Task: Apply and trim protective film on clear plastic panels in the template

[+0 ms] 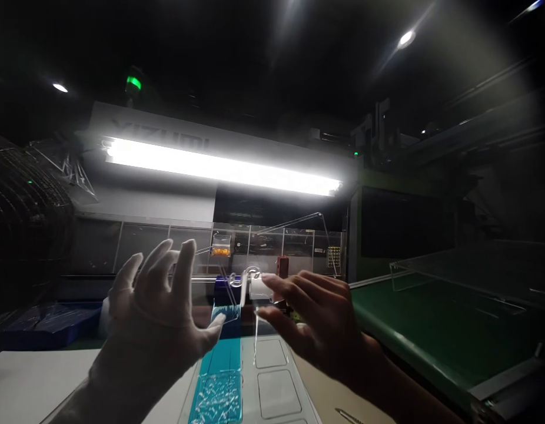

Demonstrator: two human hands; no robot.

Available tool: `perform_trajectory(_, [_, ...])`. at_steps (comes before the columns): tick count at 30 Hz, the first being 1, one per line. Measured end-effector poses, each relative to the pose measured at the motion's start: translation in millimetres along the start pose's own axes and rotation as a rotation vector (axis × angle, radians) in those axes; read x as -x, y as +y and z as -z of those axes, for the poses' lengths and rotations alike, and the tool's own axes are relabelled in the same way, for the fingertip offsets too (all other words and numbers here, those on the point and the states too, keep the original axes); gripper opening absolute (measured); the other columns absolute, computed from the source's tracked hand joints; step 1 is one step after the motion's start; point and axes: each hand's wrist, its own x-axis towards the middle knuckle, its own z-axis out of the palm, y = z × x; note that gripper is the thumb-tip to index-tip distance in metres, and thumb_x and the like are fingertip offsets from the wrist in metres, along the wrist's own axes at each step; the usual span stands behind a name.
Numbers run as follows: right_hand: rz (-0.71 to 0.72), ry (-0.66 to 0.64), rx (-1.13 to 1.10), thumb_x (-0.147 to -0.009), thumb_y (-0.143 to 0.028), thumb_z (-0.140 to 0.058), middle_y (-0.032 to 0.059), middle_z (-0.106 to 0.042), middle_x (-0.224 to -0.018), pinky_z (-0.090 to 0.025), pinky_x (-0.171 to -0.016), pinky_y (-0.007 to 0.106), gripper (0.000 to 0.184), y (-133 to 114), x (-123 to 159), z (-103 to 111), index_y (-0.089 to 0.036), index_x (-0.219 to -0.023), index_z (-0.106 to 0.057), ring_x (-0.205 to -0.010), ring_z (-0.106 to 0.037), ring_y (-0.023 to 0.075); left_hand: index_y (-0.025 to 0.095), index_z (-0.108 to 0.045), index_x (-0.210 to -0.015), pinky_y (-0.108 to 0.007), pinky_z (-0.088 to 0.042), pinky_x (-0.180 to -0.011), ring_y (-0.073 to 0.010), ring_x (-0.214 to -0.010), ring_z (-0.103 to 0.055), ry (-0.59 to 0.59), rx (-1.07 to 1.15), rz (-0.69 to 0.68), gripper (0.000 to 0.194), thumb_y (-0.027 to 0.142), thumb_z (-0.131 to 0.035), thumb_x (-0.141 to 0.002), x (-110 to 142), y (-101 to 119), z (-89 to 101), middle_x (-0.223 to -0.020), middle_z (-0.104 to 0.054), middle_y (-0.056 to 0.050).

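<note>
My left hand [155,300], in a white glove, is raised with its fingers spread, and its thumb tip is near a clear, blue-tinted plastic piece [226,312]. My right hand [312,330], ungloved, reaches in from the right. Its index finger and thumb lie on either side of a small white part [260,288], below clear plastic rings [251,274]. A thin clear strip [256,335] hangs beneath that part. Under both hands lies a clear formed tray [272,383] with rectangular recesses, one section blue [217,377].
A green conveyor belt [444,335] runs along the right. A white table surface [38,383] lies to the left, with a dark blue bin [52,327] behind it. Clear acrylic panels [276,247] and a machine under a bright lamp [219,168] stand ahead.
</note>
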Motion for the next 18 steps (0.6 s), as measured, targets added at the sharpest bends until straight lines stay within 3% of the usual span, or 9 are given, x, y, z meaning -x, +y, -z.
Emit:
perform_trajectory(5, [-0.018,0.045,-0.010,-0.081,-0.017,-0.068,0.0004,-0.069,-0.074,-0.049,-0.054,0.028,0.023,2,26,6,-0.015,-0.103,-0.063,-0.062,-0.061,0.0136,0.010,-0.011,-0.149,-0.060,-0.029,-0.110,-0.0429,-0.125,-0.041,0.044,-0.045,0.079,0.105,0.060,-0.057,-0.069,5,-22,-14.7,-0.143,-0.030,-0.021])
perform_trajectory(7, [-0.006,0.068,0.036,-0.080,-0.015,-0.068,0.0034,-0.072,-0.084,-0.053,-0.060,0.030,0.028,7,31,5,-0.015,-0.107,-0.062,-0.074,-0.065,0.0165,0.010,-0.009,-0.149,-0.060,-0.027,-0.110,-0.0430,-0.127,-0.038,0.033,-0.055,0.114,0.101,0.059,-0.053,-0.072,0,-26,-15.8,-0.145,-0.028,-0.020])
perform_trajectory(10, [0.009,0.069,0.160,-0.080,-0.017,-0.068,0.0095,-0.069,-0.112,-0.055,-0.084,0.039,0.048,15,35,1,-0.016,-0.126,-0.055,-0.107,-0.061,0.0243,0.010,-0.011,-0.149,-0.059,-0.023,-0.112,-0.0439,-0.128,-0.034,0.001,-0.032,0.184,0.101,0.062,-0.049,-0.072,-8,-33,-15.4,-0.147,-0.025,-0.018])
perform_trajectory(14, [-0.027,0.026,0.279,-0.082,-0.025,-0.066,0.0099,-0.045,-0.145,-0.032,-0.111,0.058,0.076,21,37,-6,-0.023,-0.148,-0.030,-0.133,-0.040,0.0322,0.015,-0.006,-0.150,-0.061,-0.021,-0.111,-0.0467,-0.128,-0.032,-0.056,-0.024,0.243,0.106,0.066,-0.047,-0.067,-13,-42,-15.0,-0.149,-0.022,-0.013])
perform_trajectory(18, [-0.046,-0.005,0.299,-0.082,-0.031,-0.066,0.0083,-0.030,-0.154,-0.017,-0.115,0.064,0.087,20,37,-9,-0.024,-0.153,-0.016,-0.139,-0.030,0.0363,0.011,-0.016,-0.149,-0.066,-0.028,-0.101,-0.0492,-0.121,-0.038,-0.058,-0.030,0.163,0.107,0.063,-0.052,-0.063,1,-47,-16.7,-0.139,-0.033,-0.020])
